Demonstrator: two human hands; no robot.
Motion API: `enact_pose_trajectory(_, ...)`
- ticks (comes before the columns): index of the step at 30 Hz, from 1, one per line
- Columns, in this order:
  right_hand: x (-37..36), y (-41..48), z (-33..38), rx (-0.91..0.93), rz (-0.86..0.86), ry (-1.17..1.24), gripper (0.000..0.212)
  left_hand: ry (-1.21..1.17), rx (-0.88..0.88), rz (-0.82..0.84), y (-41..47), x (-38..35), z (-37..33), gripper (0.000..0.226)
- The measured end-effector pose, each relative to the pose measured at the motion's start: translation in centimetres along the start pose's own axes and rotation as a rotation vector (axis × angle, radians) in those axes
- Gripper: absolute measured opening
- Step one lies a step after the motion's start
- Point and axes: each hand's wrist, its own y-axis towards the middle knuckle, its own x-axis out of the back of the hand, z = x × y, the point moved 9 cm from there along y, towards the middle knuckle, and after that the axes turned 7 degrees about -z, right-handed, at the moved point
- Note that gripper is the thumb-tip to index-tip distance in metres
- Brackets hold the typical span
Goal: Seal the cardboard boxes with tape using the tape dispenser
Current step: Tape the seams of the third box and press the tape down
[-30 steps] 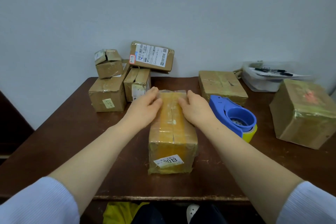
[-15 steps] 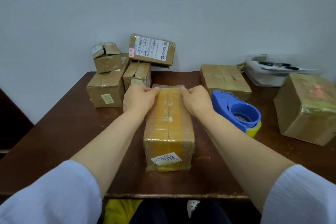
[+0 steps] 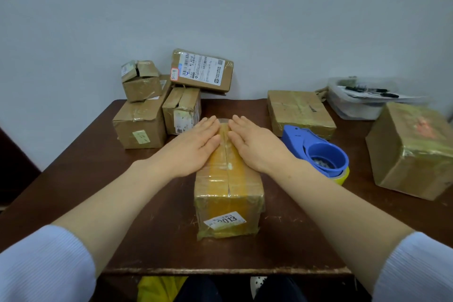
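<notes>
Box (image 3: 228, 193) at frame centre on desk (image 3: 98, 167). Left hand (image 3: 193, 147) and right hand (image 3: 257, 147) flat on top, fingers (image 3: 208, 127) straight, gripping nothing; probably pressing tape down. Tape dispenser (image 3: 318, 152) sits just right of the box.

The left hand (image 3: 193, 144) and right hand (image 3: 257, 147) lie flat over the far half of the taped box (image 3: 228, 193), so its far end is hidden. The tape dispenser (image 3: 316, 152) covers its roll except for a yellow rim. The shipping label (image 3: 202, 68) on the leaning parcel is too small to read, and the clear tub (image 3: 355, 105) at the back right is blurred.
</notes>
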Motion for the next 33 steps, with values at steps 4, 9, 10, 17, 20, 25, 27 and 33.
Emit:
enact_pose_trajectory(4,-0.3,-0.2,-1.6,-0.162,0.002,0.108,0.062,-0.071,0.061,-0.059,-0.3,0.6,0.3,0.051)
enact_pose_trajectory(9,2.3,0.8,-1.3,-0.031,-0.166,-0.005,0.042,0.011,-0.074,-0.475,-0.3,4.8,-0.8,0.03)
enact_pose_trajectory(10,2.5,1.2,-0.8,0.002,-0.188,-0.013,0.039,0.037,-0.112,-0.493,-0.1,4.9,-1.2,0.026)
enact_pose_trajectory(17,1.3,2.9,-0.6,0.0,-0.104,0.053,0.034,0.04,-0.006,-0.329,1.8,2.8,0.5,0.035)
enact_pose_trajectory(20,0.8,3.1,-1.5,-0.063,-0.077,0.139,0.034,-0.05,0.077,-0.346,1.8,2.6,1.0,0.035)
enact_pose_trajectory(25,0.6,2.4,-2.8,-0.178,-0.159,0.44,0.032,-0.529,0.341,-0.539,0.2,2.1,3.7,0.021)
enact_pose_trajectory(27,0.3,2.5,-3.1,-0.214,-0.176,0.514,0.032,-0.738,0.441,-0.554,-0.1,1.1,4.3,0.015)
enact_pose_trajectory(33,-0.4,2.7,-3.6,-0.298,-0.156,0.569,0.033,-0.735,0.488,-0.501,0.4,0.6,4.7,0.016)
